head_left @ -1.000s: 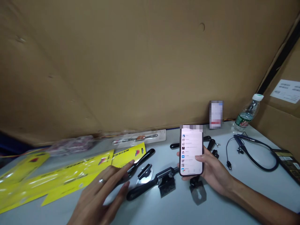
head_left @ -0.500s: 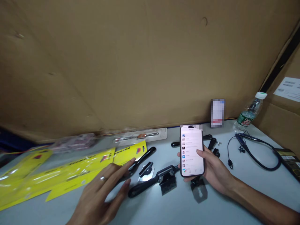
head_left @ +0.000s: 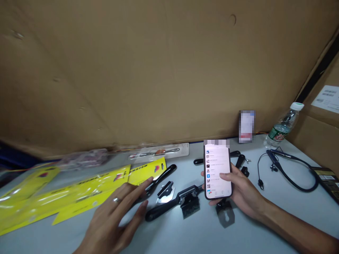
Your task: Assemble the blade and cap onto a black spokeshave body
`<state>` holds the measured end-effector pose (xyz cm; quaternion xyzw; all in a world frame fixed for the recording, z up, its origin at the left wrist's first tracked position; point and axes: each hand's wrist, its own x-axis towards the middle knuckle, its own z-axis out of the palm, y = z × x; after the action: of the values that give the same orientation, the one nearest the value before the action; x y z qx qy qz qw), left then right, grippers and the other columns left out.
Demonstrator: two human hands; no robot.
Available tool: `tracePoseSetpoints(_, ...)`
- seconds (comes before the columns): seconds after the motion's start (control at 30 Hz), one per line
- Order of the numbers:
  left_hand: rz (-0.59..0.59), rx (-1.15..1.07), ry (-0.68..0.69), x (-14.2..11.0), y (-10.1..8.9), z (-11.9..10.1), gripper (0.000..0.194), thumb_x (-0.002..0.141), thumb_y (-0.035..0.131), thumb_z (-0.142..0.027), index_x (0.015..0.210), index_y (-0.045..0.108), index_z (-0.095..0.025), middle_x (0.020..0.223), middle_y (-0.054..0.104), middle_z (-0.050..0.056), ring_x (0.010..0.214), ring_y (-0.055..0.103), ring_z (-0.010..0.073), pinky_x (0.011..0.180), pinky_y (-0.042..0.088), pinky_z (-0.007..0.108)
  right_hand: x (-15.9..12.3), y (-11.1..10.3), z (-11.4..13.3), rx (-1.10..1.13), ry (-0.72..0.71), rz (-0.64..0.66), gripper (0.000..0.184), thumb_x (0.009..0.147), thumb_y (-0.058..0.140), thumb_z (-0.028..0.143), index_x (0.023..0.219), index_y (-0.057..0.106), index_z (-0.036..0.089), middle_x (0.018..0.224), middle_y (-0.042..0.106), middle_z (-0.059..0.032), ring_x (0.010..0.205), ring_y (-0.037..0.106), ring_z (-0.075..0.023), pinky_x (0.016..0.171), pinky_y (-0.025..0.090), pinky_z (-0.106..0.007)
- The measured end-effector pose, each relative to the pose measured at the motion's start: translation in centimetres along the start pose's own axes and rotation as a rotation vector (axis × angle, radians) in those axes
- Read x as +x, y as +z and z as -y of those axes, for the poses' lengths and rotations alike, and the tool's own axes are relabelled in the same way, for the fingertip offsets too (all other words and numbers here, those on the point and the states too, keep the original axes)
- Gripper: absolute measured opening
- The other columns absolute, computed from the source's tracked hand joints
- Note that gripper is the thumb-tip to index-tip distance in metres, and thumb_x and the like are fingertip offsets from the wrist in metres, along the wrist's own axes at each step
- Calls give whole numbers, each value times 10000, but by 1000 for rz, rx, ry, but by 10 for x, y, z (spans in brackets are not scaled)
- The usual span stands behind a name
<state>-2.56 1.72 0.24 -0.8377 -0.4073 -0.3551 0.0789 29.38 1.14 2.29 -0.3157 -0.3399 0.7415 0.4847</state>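
Phone is in your right hand, above the tabletop, screen toward you, thumb over the lit list. Right grip: closed round the phone. Left grip: relaxed, wide gap between thumb and index. Your left hand is over a black-handled tool; can't tell if it's touching. Second black tool lies between your hands. Yellow packs to the left, water bottle far right.
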Motion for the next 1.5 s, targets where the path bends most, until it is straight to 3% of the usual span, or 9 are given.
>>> tracePoseSetpoints(0.23,56,39,51,-2,-1,5,462,1004,497,-225,1463,456,-243,931,652,49,819,657,186,736,557,275,0,1,0,-22,1,-15,576,779,774,232,1315,564,212,1195,704,-138,957,691,-304,647,618,-426)
tracePoseSetpoints(0.67,62,53,99,-1,-3,8,505,979,514,-190,1477,438,-232,915,662,55,783,680,192,700,576,282,-1,3,2,13,-10,21,721,859,729,393,1482,404,231,1187,697,-156,991,687,-331,652,606,-435)
tracePoseSetpoints(0.87,65,60,99,2,-5,6,494,971,516,-189,1461,460,-216,906,680,57,772,687,191,688,575,272,-1,1,1,-4,-4,6,588,786,760,266,1335,556,209,1181,702,-145,1008,689,-344,641,617,-421)
tracePoseSetpoints(1.03,57,66,99,2,-5,5,487,970,522,-204,1455,473,-220,916,697,58,792,701,201,705,577,278,-2,2,2,-14,9,-2,644,694,740,119,1309,580,225,1180,712,-121,1013,687,-333,636,624,-401)
tracePoseSetpoints(1.5,66,62,102,-1,-3,8,504,976,518,-193,1475,449,-212,914,677,54,773,687,188,695,570,268,-3,4,1,-55,0,-41,628,626,685,118,1244,607,199,1163,717,-121,991,664,-325,668,603,-428)
